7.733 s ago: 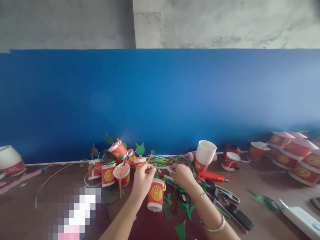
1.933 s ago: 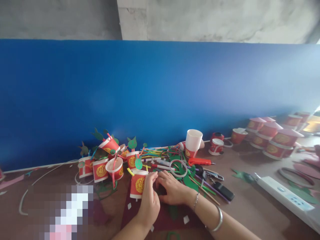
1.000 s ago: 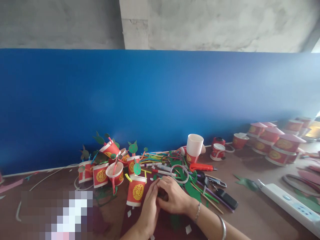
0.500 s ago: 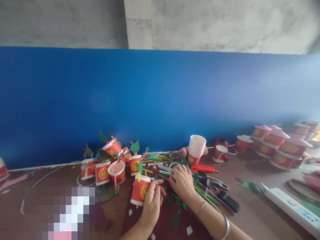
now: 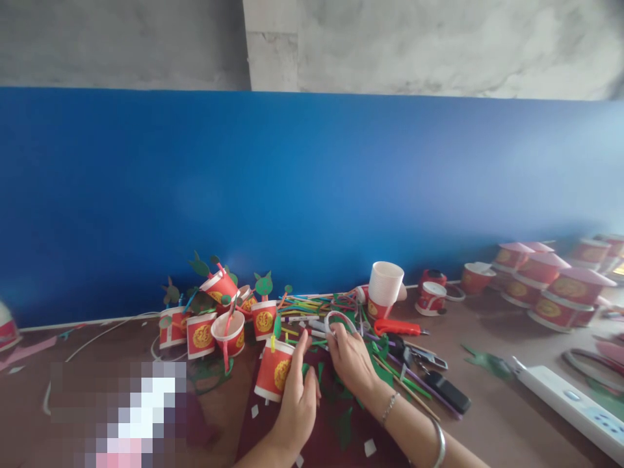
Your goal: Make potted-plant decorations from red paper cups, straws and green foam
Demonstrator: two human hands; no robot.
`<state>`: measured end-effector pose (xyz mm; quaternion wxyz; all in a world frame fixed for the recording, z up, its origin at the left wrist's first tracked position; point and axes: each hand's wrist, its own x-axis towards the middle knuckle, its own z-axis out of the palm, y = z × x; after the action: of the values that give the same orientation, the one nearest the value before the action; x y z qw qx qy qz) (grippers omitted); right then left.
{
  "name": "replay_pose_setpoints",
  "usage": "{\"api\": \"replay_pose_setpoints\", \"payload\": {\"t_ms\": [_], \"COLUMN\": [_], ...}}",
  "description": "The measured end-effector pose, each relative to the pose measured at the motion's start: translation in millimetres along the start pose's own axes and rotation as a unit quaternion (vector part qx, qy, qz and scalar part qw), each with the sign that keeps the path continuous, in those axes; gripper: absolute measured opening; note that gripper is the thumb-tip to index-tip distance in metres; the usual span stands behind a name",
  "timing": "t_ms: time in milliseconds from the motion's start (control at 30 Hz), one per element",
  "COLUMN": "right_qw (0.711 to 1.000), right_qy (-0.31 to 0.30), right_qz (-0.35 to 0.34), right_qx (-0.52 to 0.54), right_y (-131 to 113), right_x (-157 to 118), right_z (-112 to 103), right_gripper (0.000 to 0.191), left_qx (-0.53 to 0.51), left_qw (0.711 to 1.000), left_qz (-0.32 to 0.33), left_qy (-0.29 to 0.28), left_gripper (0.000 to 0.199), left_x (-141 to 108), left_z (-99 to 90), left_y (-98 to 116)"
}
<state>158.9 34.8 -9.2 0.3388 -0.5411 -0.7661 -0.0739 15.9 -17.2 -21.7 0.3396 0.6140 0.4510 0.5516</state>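
Note:
My right hand (image 5: 351,361) pinches a white roll of tape (image 5: 340,314), which stands tilted above a pile of craft bits. Close by on the left is my left hand (image 5: 298,400), fingers stretched out and holding nothing. Its edge is beside a red paper cup (image 5: 271,374) with a gold emblem, which has a yellow clip-like piece and a green leaf shape at its rim; I cannot tell whether they touch. Green paper scraps (image 5: 344,426) lie beneath the hands on a dark red sheet (image 5: 322,448).
Decorated paper cups (image 5: 201,337) crowd the left. Behind my hands lie colored sticks (image 5: 305,304), with a white cup stack (image 5: 386,283) and an orange-red cutter (image 5: 397,327) to the right. A power strip (image 5: 560,396) and pink-topped cups (image 5: 578,286) stand farther right.
My right hand has lifted the tape roll slightly, so more of its ring shows. My left hand's fingers have straightened and spread upward beside the cup.

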Motion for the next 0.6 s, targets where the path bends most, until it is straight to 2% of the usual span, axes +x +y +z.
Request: {"api": "replay_pose_setpoints", "payload": {"t_ms": [100,300,500,600], "right_qw": [0.999,0.994,0.985,0.984], "right_qy": [-0.001,-0.031,-0.064,-0.054], "right_qz": [-0.021,-0.077,-0.120,-0.122], "right_qx": [0.029,0.070,0.109,0.118], "right_y": [-8.4,-17.2,-19.6,-18.6], "right_x": [-1.0,-2.7,-0.8,-0.4], "right_z": [-5.5,-13.4,-15.9,-15.7], "right_gripper": [0.015,0.023,0.017,0.017], "left_qx": [0.012,0.037,0.063,0.078], "left_qw": [1.000,0.999,0.993,0.989], "left_qz": [0.001,0.013,0.094,0.124], "left_qy": [-0.024,-0.033,-0.032,-0.026], "left_gripper": [0.046,0.046,0.046,0.043], "left_x": [2.4,6.5,8.7,8.8], "left_z": [-0.7,-1.7,-2.8,-3.6], "left_y": [-3.4,-10.4,-13.4,-8.7]}}
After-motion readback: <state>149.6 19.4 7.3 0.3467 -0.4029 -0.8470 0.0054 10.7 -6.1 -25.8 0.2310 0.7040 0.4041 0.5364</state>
